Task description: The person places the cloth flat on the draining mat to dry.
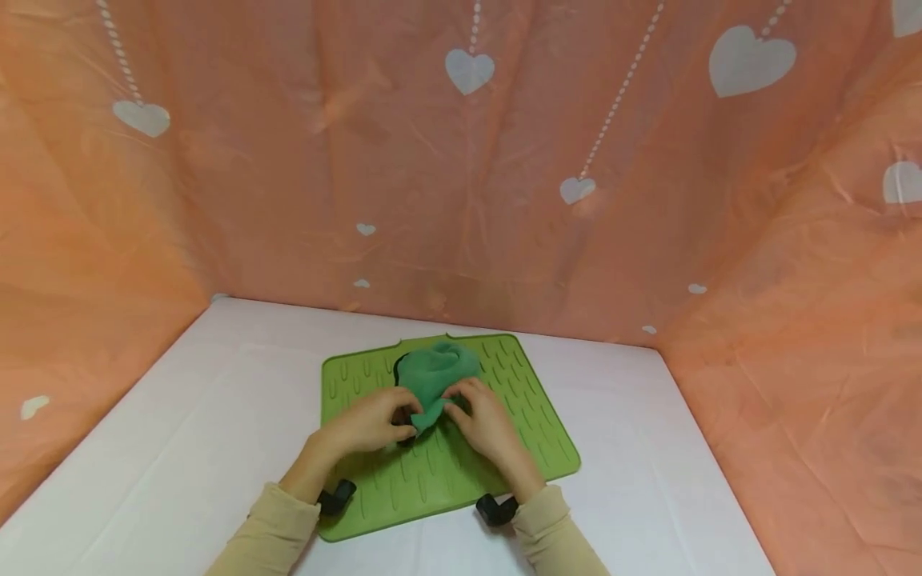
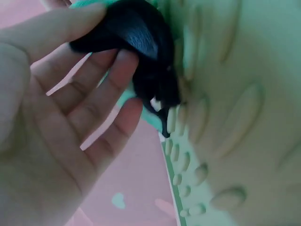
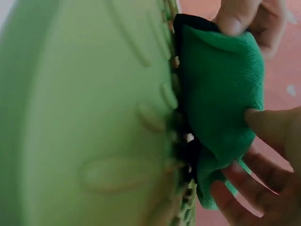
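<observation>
The underside of the crumpled green soft-fabric cloth (image 1: 435,374) is hidden, and part of its lower fold lies behind fingers. Whether the black smooth-surfaced piece (image 2: 138,30) at its edge is joined to it cannot be determined; the piece's narrow end, seen in the left wrist view, is too dark to make out. Both beige sleeves (image 1: 270,524) are cut off by the head view's lower edge.

Count: one cloth, one black piece, two hands, two black wrist-worn devices (image 1: 497,510), one lime-green ridged mat (image 1: 403,492).

The cloth sits bunched on the mat, towards its far side; the mat lies on the white-covered bench (image 1: 641,448). The left hand (image 1: 374,420) has thumb and fingers clamped on the black piece beside the cloth. The right hand (image 1: 486,416) pinches the cloth's near fold between thumb and fingers. Behind stands an orange sheet (image 1: 612,264) printed with pale hearts.
</observation>
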A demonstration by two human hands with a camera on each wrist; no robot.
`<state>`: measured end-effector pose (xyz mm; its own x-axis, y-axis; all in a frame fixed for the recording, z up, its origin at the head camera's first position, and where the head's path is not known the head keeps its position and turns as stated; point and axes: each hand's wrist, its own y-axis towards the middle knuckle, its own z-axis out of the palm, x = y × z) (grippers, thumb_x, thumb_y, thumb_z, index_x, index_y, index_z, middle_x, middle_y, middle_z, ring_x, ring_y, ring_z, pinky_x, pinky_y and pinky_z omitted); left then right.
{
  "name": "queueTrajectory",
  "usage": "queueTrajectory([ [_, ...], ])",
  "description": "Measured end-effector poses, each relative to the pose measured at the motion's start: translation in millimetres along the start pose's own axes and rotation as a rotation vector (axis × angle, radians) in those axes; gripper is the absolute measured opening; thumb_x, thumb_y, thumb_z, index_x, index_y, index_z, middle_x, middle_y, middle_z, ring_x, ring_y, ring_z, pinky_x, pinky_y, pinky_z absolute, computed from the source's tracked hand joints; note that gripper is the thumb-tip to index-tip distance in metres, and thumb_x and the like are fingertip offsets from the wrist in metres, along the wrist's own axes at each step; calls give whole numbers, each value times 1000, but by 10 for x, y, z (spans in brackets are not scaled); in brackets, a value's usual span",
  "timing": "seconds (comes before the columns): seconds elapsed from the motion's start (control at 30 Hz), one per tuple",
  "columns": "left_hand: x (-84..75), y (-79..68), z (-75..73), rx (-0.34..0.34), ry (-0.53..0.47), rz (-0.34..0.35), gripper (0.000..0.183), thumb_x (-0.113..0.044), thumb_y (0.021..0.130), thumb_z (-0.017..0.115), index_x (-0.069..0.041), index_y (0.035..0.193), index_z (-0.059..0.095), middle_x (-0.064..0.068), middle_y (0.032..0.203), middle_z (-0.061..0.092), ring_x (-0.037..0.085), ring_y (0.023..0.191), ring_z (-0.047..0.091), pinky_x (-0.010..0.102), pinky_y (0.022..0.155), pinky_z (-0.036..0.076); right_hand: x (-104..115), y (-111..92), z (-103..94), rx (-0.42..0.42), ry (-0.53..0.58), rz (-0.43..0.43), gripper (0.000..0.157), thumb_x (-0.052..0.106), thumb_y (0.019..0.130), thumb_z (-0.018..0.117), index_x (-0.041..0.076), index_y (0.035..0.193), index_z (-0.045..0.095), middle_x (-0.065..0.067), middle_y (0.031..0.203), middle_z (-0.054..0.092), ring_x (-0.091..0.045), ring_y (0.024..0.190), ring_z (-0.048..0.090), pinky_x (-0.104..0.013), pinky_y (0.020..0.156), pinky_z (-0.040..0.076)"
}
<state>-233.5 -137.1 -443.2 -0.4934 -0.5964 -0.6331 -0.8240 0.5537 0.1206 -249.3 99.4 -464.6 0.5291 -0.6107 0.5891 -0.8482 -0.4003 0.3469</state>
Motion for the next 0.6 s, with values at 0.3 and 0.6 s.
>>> queueTrajectory([
  [0.3,108,-94,-253,-298,-189,-165,29,-15,105,63,2,129,63,19,120,67,34,106,67,39,78,58,-2,35,-18,-150,292,13,34,4,96,74,5,129,66,-14,135,59,-34,119,61,-50,94,57],
  [0.6,388,-175,-350,-399,-105,-332,34,-12,104,62,6,133,60,25,121,67,38,105,67,47,81,58,-83,35,-1,-120,174,50,39,7,95,76,1,132,65,-18,135,60,-38,117,61,-52,91,57],
])
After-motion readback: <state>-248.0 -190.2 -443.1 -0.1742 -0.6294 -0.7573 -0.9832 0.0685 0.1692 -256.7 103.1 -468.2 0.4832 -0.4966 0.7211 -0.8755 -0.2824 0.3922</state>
